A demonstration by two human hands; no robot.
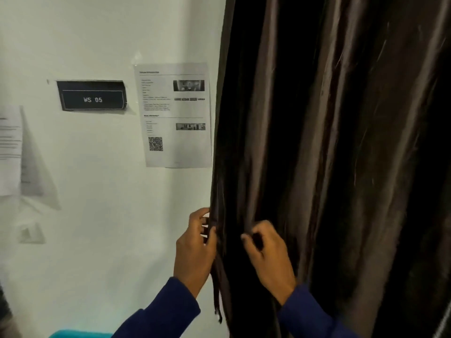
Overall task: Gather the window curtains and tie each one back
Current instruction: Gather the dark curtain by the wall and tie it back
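The dark curtain [329, 142] hangs on the right, beside the white wall [97, 215]. The left hand [195, 250] grips its near left edge; the right hand [266, 252], just apart, pinches a fold. Gathering looks underway. Next, probably, bunch more folds leftward and find a tie; none is clearly visible.

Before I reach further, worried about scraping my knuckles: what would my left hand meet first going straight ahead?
Probably the white wall just behind the curtain edge that your left hand grips; depth is unclear.
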